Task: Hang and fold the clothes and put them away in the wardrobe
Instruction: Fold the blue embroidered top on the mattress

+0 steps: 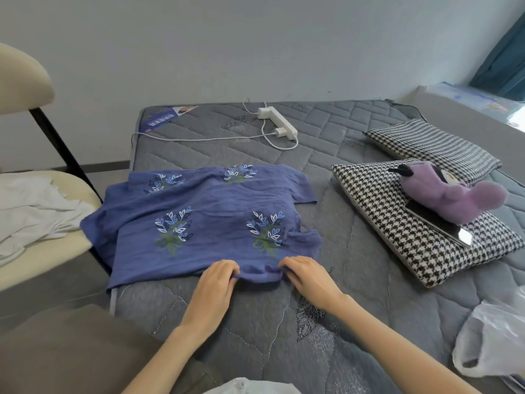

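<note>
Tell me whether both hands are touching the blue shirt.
Touching. Head view shows left hand and right hand gripping the near hem of the blue shirt.

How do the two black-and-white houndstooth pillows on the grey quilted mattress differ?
The nearer houndstooth pillow shows a coarser check than the farther houndstooth pillow. The nearer one carries a purple plush toy and a dark phone; the farther one carries nothing. Both lie flat on the mattress.

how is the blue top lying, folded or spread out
Partly folded: the blue top lies on the mattress with one layer doubled over another; the left hand and right hand pinch its near hem.
</note>
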A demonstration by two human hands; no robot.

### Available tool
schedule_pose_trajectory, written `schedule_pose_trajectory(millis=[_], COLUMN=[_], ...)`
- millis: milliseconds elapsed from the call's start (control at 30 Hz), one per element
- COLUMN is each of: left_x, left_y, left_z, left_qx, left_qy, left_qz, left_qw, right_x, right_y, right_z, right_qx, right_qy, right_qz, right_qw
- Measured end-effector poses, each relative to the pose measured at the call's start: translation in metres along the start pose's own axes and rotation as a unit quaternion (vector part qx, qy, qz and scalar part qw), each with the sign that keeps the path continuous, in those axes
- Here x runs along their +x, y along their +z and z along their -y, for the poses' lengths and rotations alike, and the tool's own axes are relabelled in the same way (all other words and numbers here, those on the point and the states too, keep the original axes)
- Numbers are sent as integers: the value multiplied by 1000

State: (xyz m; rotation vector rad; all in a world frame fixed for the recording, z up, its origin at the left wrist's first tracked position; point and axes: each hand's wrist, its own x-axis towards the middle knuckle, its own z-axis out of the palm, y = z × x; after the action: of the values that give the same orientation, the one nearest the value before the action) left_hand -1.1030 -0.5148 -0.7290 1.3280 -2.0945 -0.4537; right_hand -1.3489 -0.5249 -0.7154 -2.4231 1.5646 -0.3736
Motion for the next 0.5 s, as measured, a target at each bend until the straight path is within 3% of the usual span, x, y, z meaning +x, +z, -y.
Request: schedule_pose_trajectory(millis=[133, 267, 333, 500], left_x=[-12, -21, -23, -28], left_y=[-8, -10, -12, -17], left_z=[-5, 1, 5, 14], left_qx=[-101, -112, -56, -1], left_qy=[-51, -88, -79, -83], left_qz=[4, 34, 31, 50], left_qw=[994, 989, 995, 995], right_x=[-4, -14, -21, -32], right_y=[-3, -2, -1, 1], right_z=[10, 11, 13, 27], right_qx=[69, 75, 51, -3], right_qy=[85, 133, 114, 5], right_qz=[-23, 37, 58, 16], right_qw=[994, 988, 991, 1000])
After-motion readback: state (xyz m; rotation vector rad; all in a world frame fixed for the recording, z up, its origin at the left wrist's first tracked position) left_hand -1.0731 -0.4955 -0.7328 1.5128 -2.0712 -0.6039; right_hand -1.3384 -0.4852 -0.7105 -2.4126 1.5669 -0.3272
